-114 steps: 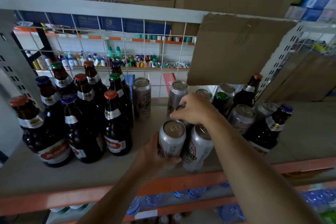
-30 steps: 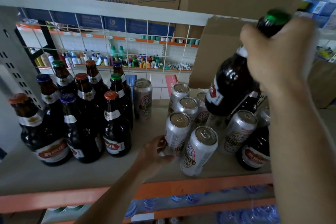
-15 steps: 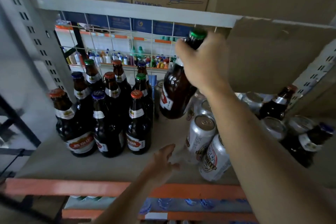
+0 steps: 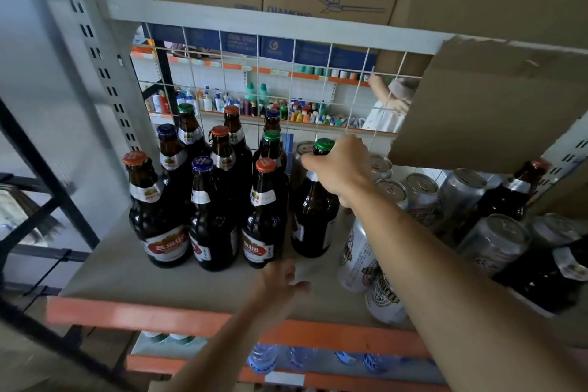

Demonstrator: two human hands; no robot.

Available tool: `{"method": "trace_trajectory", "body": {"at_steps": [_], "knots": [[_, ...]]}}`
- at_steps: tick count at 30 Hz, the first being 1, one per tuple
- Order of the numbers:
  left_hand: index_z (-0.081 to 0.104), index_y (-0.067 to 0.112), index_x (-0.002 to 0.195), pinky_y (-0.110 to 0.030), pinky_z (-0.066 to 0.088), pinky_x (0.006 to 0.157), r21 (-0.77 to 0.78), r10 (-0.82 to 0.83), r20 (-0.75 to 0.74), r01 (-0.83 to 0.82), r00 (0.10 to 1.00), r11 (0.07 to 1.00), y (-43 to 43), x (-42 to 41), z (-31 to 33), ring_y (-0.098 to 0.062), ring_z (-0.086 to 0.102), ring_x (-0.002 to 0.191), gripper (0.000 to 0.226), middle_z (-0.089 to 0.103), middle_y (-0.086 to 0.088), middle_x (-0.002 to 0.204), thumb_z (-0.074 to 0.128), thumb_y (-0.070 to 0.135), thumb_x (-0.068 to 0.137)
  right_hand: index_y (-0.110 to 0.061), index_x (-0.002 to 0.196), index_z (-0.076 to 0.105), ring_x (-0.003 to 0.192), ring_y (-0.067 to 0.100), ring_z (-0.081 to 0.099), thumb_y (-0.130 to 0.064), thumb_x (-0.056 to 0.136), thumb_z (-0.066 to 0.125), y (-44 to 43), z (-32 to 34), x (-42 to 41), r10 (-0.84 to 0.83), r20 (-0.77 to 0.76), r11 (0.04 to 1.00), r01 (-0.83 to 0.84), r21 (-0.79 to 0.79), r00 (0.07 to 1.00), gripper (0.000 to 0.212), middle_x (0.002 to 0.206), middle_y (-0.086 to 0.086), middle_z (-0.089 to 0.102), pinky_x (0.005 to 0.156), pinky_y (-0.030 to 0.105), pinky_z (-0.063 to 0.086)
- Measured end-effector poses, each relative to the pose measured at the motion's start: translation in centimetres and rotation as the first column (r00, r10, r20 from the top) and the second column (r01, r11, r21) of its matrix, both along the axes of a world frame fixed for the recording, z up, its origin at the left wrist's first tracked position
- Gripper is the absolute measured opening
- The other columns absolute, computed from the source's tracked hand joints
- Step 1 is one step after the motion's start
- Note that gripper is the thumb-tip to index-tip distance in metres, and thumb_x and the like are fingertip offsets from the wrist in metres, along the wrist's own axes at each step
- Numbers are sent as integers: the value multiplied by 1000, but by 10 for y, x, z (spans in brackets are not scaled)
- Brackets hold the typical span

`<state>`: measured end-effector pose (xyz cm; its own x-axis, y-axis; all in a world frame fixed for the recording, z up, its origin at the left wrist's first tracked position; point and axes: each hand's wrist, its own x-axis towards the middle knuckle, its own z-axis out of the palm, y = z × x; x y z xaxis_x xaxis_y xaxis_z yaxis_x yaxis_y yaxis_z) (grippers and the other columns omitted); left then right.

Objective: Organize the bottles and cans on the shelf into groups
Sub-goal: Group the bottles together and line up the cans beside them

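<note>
The right hand (image 4: 342, 169) grips the neck of a green-capped brown glass bottle (image 4: 313, 216), which stands upright just beside a cluster of dark brown glass bottles with coloured caps (image 4: 210, 207) on the grey shelf with an orange front edge (image 4: 152, 283). The left hand (image 4: 281, 280) hangs over the shelf's front with its fingers loose. Silver drink cans (image 4: 461, 191) crowd the right side, two tilted near the edge.

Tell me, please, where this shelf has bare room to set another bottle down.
Bare board runs along the front, between the bottle group and the orange rail, and left of the bottles toward the upright. The right side is crowded with cans and stray bottles.
</note>
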<state>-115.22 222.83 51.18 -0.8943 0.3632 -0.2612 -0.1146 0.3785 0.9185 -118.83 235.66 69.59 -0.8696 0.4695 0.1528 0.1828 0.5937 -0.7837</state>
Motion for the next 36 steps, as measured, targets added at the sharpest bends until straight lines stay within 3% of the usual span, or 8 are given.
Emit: {"method": "trace_trajectory", "body": {"at_steps": [3, 7, 15, 20, 25, 30, 34, 36], "knots": [[44, 33, 56, -41, 46, 69, -19, 37, -12, -37, 999, 999, -1, -1, -9, -16, 45, 69, 29, 43, 4, 70, 68, 42, 42, -13, 58, 37, 43, 15, 35, -24, 75, 79, 1, -12, 1, 18, 53, 1000, -17, -22, 998, 47, 54, -1, 39, 39, 22, 23], [39, 28, 48, -25, 26, 59, 13, 13, -80, -12, 997, 1000, 2, 4, 5, -10, 25, 59, 31, 22, 11, 59, 68, 23, 54, -11, 63, 46, 45, 16, 38, -26, 74, 80, 2, -16, 1, 47, 58, 999, -45, -30, 997, 39, 56, -1, 42, 41, 22, 26], [58, 24, 109, -43, 48, 98, -5, 45, -95, -45, 994, 999, 7, -3, -8, -17, 59, 105, 63, 63, 3, 106, 71, 50, 52, -17, 53, 42, 45, 13, 34, -21, 71, 85, 5, -13, 10, 130, 80, 981, -116, -154, 988, 47, 52, -5, 37, 41, 22, 24], [55, 24, 118, -46, 50, 95, -1, 55, -118, -55, 992, 998, 9, 1, 3, -19, 61, 104, 75, 65, 1, 108, 67, 54, 51, -10, 73, 45, 63, 20, 36, -39, 70, 84, 15, 3, 4, 320, 262, 941, -274, -197, 910, 49, 69, 0, 30, 59, 32, 32], [56, 26, 118, -39, 51, 95, -4, 34, -95, -35, 995, 999, 7, 2, 12, -16, 60, 105, 77, 65, 3, 109, 65, 56, 48, -1, 116, 61, 97, 23, 65, -55, 82, 65, 41, 27, -11, 358, 216, 869, -240, -432, 908, 64, 110, 6, 66, 85, 40, 54], [54, 20, 128, -28, 46, 96, 53, 14, -32, -13, 999, 999, 3, 6, 17, -12, 56, 114, 86, 61, 10, 117, 72, 48, 48, -2, 114, 66, 79, 18, 58, -22, 86, 71, 47, 11, -52, 200, 234, 938, -255, 235, 951, 34, 110, 9, 65, 63, 20, 42], [51, 24, 120, -24, 41, 92, 59, 9, -10, -8, 1000, 998, 0, 10, 24, -7, 53, 108, 60, 54, 20, 105, 78, 15, 67, -10, 143, 47, 97, 19, 61, -10, 88, 70, 41, -9, -93, 308, 447, 831, -466, 304, 840, 59, 136, 13, 56, 75, 13, 45], [51, 24, 124, -27, 46, 88, -13, -9, -93, 8, 996, 1000, -5, 11, 26, -13, 54, 112, 63, 56, 13, 107, 75, 30, 66, -19, 148, 41, 109, 26, 62, -6, 87, 68, 42, -21, -109, 281, 502, 794, -492, 356, 818, 68, 141, 11, 55, 94, 28, 49]]}}
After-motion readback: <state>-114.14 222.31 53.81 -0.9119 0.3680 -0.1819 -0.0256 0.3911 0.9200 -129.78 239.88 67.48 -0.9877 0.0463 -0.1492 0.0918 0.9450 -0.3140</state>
